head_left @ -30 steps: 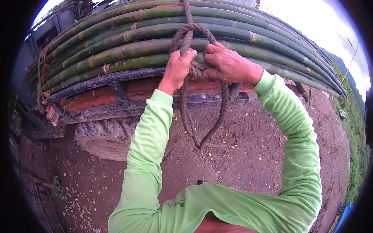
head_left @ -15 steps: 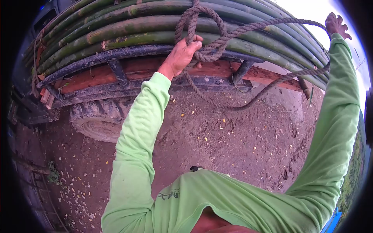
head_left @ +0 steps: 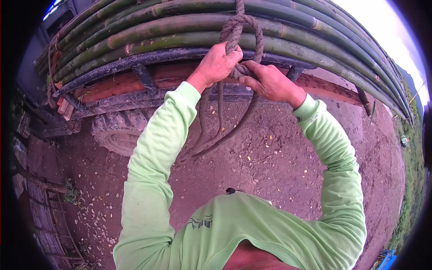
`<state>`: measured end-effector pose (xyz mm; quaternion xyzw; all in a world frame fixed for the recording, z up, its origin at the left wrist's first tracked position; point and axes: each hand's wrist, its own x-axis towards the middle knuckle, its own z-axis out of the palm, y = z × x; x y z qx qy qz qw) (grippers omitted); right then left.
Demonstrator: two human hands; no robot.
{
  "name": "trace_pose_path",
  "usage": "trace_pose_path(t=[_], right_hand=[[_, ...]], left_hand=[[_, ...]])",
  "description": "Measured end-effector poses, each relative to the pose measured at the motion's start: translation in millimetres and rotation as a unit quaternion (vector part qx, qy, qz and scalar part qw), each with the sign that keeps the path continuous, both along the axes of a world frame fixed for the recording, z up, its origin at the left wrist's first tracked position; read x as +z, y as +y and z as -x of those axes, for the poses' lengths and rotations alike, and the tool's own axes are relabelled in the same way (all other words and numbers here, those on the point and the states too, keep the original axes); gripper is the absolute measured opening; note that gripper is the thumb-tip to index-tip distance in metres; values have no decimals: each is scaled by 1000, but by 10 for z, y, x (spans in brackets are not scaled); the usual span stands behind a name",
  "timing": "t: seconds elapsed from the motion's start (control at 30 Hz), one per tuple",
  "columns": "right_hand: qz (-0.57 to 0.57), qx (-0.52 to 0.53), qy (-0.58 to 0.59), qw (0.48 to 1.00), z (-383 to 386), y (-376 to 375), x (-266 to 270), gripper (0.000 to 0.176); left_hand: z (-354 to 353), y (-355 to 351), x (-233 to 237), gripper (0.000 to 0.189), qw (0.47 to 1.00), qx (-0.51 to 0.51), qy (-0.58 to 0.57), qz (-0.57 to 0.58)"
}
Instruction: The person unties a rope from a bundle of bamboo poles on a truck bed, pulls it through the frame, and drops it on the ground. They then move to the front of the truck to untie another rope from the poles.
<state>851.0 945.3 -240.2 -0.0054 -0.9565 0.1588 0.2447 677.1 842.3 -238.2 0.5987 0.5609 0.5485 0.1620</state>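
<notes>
A thick brown rope [head_left: 259, 40] comes down over the stacked green bamboo poles [head_left: 180, 27] and forms a knotted loop at the vehicle's side rail. My left hand [head_left: 217, 64] is closed around the rope just below the top of the loop. Close beside it, my right hand [head_left: 271, 82] grips the rope at the lower part of the knot, thumb and fingers pressed together. Slack rope hangs below both hands in a long curve toward the ground. My fingers hide part of the knot.
Behind the hands runs the dark metal side rail [head_left: 146, 78] of the vehicle, with reddish wooden boards [head_left: 112, 87] under the poles. A muddy tyre [head_left: 118, 132] stands at the lower left. The dirt ground [head_left: 252, 166] is strewn with small pale bits.
My right hand has come in from the far right, where it was spread out, and now grips the knot beside my left hand. The slack rope now hangs below the hands.
</notes>
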Motion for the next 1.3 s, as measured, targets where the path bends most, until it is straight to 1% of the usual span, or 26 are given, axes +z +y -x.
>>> trace_pose_path(t=[0.07,0.1,0.13,0.2,0.3,0.43,0.47,0.5,0.57,0.6,0.67,0.7,0.73,0.77,0.8,0.83,0.87,0.93,0.97,1.0,1.07,1.1,1.13,1.17,1.23,1.3], right_hand=[[35,22,-6,999,2,-8,66,41],[52,32,-7,998,12,-4,101,39],[-66,-9,49,997,45,-1,108,32],[-179,-80,88,977,25,116,315,29],[-297,-162,141,930,-183,488,840,26],[-321,-378,61,866,-873,1225,1495,35],[-323,-412,86,847,-1085,1412,1634,37],[-324,-447,110,827,-1305,1568,1757,40],[-254,-559,48,788,-1687,1755,1960,42],[-279,-593,8,755,-1914,2069,1898,41],[-326,-654,-68,679,-2053,2079,1801,40],[-271,-682,-124,668,-2083,2078,1677,37],[-261,-628,-88,727,-1998,2062,1566,39],[-276,-566,-23,777,-1752,1731,1398,45],[-265,-423,42,866,-1546,1538,1164,53],[-176,-288,49,940,-1241,1206,925,62],[-97,-182,37,978,-973,780,680,68],[15,-68,-83,994,-542,429,129,80],[79,-88,-74,990,-382,323,-178,88],[119,-85,14,989,-230,339,-486,85],[231,-28,74,970,-180,276,-518,78],[257,-15,89,962,-157,290,-508,71],[281,-1,104,954,-135,305,-497,64],[276,-4,104,955,-179,381,-431,54],[165,-118,91,975,-381,555,-68,45],[125,-133,278,943,-491,852,208,36]], left_hand=[[91,-66,-58,17,1000,-4,-26,-8],[145,-105,-80,17,996,-20,-84,1],[184,-167,-76,17,989,-37,-140,10],[230,-288,-115,19,971,-72,-229,20],[385,-253,-320,21,970,-88,-224,-16],[477,-150,-433,24,982,-46,-180,-29],[517,-159,-406,21,982,-53,-177,43],[452,-159,-355,20,978,-40,-194,65],[256,-141,-273,20,967,-18,-229,112],[271,-56,-321,19,977,-30,-200,68],[149,-75,-285,18,967,-3,-245,67],[95,-97,-258,17,961,11,-267,66],[60,-103,-243,18,964,29,-251,76],[20,-96,-223,18,966,11,-247,77],[-29,-105,-216,19,967,-6,-242,82],[-68,-99,-184,19,968,-23,-236,85],[-163,-63,-150,22,975,-34,-205,82],[-323,-5,-80,26,976,-37,-193,94],[-350,2,-48,29,977,-37,-186,98],[-321,-7,-77,30,979,-28,-186,83],[-241,-86,-100,30,976,-1,-201,89],[-180,-140,-110,29,974,13,-208,92],[-89,-178,-121,36,972,40,-193,124],[-70,-234,-22,37,970,98,-108,196],[-14,-322,189,39,919,208,60,329],[192,-320,52,41,874,347,224,258]])
